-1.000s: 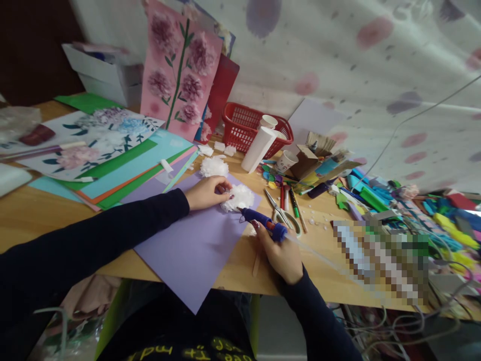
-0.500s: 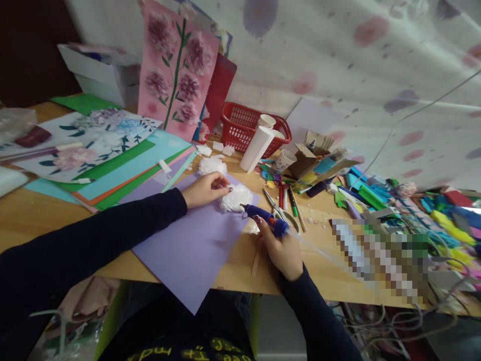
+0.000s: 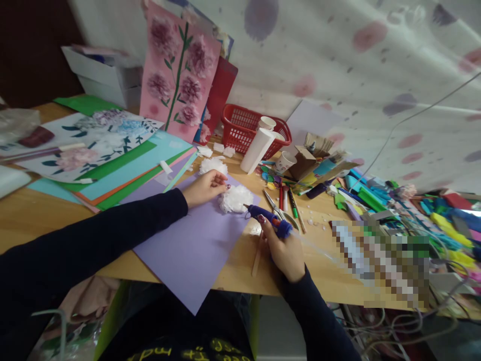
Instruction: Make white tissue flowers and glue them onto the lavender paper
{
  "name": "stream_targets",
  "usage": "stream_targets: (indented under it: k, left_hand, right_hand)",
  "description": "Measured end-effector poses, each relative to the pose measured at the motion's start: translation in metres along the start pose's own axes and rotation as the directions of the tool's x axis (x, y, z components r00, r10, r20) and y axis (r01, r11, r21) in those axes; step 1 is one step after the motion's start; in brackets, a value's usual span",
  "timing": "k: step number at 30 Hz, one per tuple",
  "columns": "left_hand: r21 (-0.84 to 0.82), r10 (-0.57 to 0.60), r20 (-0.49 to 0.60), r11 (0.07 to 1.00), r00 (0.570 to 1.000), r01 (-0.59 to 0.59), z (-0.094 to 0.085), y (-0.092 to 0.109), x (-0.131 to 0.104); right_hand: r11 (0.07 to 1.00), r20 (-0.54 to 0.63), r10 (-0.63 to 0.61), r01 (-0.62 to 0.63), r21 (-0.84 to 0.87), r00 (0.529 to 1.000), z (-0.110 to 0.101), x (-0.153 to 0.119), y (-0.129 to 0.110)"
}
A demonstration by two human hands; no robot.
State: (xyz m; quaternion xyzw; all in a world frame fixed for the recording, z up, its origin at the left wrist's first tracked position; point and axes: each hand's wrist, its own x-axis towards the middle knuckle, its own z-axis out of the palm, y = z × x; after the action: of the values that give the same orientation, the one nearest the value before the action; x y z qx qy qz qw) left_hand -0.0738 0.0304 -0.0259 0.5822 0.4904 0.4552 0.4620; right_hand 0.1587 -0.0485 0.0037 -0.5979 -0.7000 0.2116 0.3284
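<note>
Purple sheet [image 3: 195, 250]: lies on the wooden table [image 3: 235, 281], one corner past the near edge.
Wooden stick [image 3: 256, 256]: at 5 o'clock from the near white pompom [image 3: 236, 199].
Right hand [image 3: 284, 250]: wraps around the blue glue gun [image 3: 267, 218], whose nozzle points at the pompom's edge.
Near white pompom: sits on the sheet, between the glue gun and the other hand.
Left hand [image 3: 206, 189]: at 10 o'clock beside it, fingers curled; whether they pinch anything, one cannot tell.
Scissors [image 3: 276, 205]: at 3 o'clock.
Far white pompom [image 3: 213, 166]: at 11 o'clock.
White roll [image 3: 257, 151]: stands tilted at 1 o'clock.
Red basket [image 3: 238, 131]: behind the roll.
</note>
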Motion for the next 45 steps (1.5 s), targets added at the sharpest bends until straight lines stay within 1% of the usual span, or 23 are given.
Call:
stream_targets:
  k: [5, 11, 16, 22, 26, 31, 34, 41, 45]
  left_hand:
    - [-0.021, -0.007, -0.016, 1.0, 1.0, 0.007, -0.0005, 0.0006, 0.0004]
    - [-0.04, -0.025, -0.049, 0.999, 0.999, 0.023, -0.0004, 0.0019, 0.0011]
    - [-0.037, -0.034, -0.055, 0.999, 0.998, 0.032, -0.0001, 0.0034, 0.001]
    - [-0.063, -0.042, -0.053, 0.997, 0.998, 0.039, -0.0001, 0.0037, 0.0007]
    - [-0.094, -0.05, -0.057, 0.995, 0.997, 0.045, 0.0003, 0.0026, 0.0016]
    - [-0.101, -0.058, -0.046, 0.993, 0.997, 0.053, 0.0002, 0.0012, 0.0022]
    - [-0.106, -0.059, -0.05, 0.993, 0.997, 0.054, 0.0003, 0.0006, 0.0024]
    - [-0.092, -0.051, -0.052, 0.995, 0.997, 0.046, -0.0007, 0.0016, 0.0023]
    - [-0.085, -0.048, -0.052, 0.995, 0.997, 0.044, -0.0008, 0.0018, 0.0017]
  right_hand:
    - [0.999, 0.021, 0.012, -0.011, -0.048, 1.0, -0.0008, -0.0002, 0.0007]
    - [0.994, -0.039, -0.025, 0.02, -0.109, 0.999, -0.0016, -0.0017, 0.0046]
    - [0.995, -0.036, 0.026, -0.029, -0.09, 0.999, -0.0059, -0.0054, 0.0025]
    - [0.995, 0.024, -0.009, 0.011, -0.1, 1.0, -0.0073, -0.0061, -0.0014]
    - [0.993, -0.004, 0.017, -0.017, -0.12, 1.0, -0.0062, -0.0059, -0.0003]
    - [0.997, -0.001, 0.034, -0.034, -0.066, 0.999, -0.0051, -0.0055, -0.001]
    - [0.996, -0.018, 0.041, -0.042, -0.082, 0.999, -0.0029, -0.0042, -0.0021]
    - [0.999, 0.012, 0.004, -0.003, -0.054, 1.0, 0.0004, -0.0046, -0.0028]
    - [0.997, 0.018, -0.016, 0.018, -0.071, 1.0, -0.0002, -0.0057, -0.0008]
